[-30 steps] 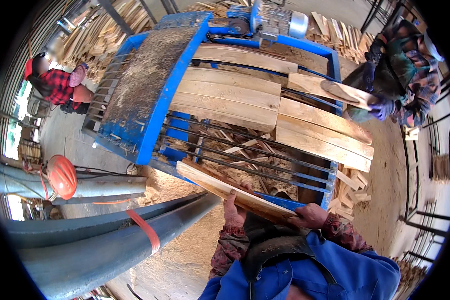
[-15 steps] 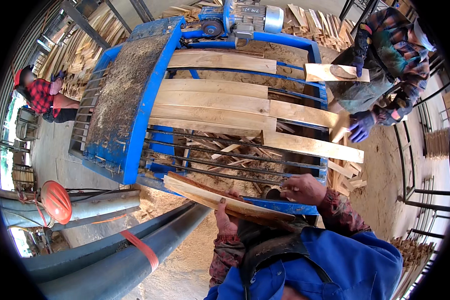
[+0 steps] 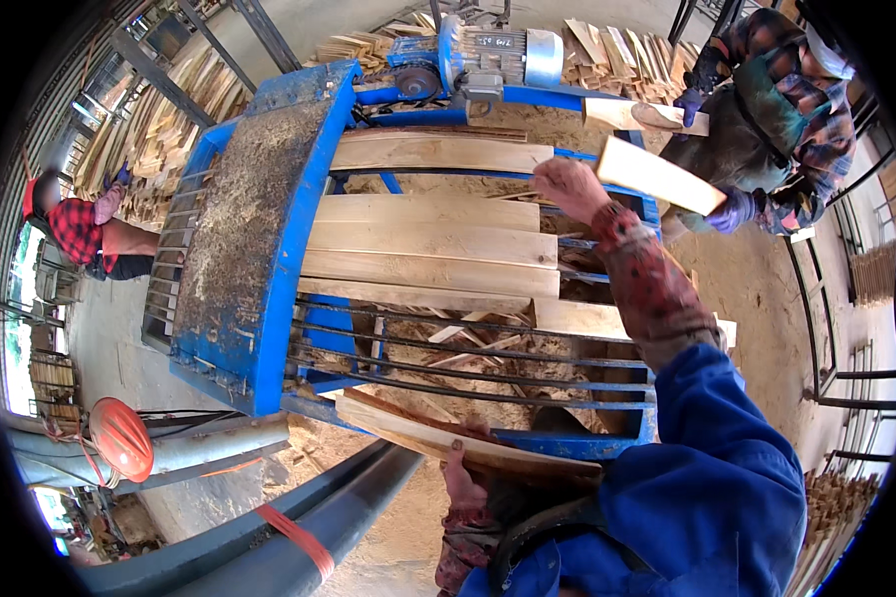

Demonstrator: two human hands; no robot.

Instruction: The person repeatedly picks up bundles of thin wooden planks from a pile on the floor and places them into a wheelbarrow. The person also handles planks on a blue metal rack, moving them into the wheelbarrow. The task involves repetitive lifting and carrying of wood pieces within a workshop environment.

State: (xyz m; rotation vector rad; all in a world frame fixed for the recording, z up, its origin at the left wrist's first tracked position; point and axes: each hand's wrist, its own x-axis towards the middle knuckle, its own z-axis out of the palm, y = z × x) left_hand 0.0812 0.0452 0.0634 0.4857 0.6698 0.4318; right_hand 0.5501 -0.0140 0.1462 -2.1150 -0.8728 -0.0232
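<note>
My left hand [image 3: 461, 480] grips a long bark-edged board [image 3: 478, 450] low at the front, its thumb on the board's near face. My right arm stretches across the slatted frame. The right hand [image 3: 569, 189] is closed, its fingers curled downward near the right end of a pale board [image 3: 443, 153]; whatever lies under the fingers is hidden. Below it, several sawn boards [image 3: 433, 242] lie side by side on the rails. Another board [image 3: 627, 318] sticks out to the right.
A co-worker's gloved hands hold a board [image 3: 657, 171] right beside my right hand and a knotted board [image 3: 617, 112] farther back. Blue machine housing [image 3: 314, 229] stands left, a motor [image 3: 508, 55] behind. Another person [image 3: 75, 229] is far left. An orange helmet [image 3: 121, 440] hangs near pipes.
My right hand has left the front board and swung far over the frame. My left hand still holds that board. The co-worker has lifted a board off the rails on the right.
</note>
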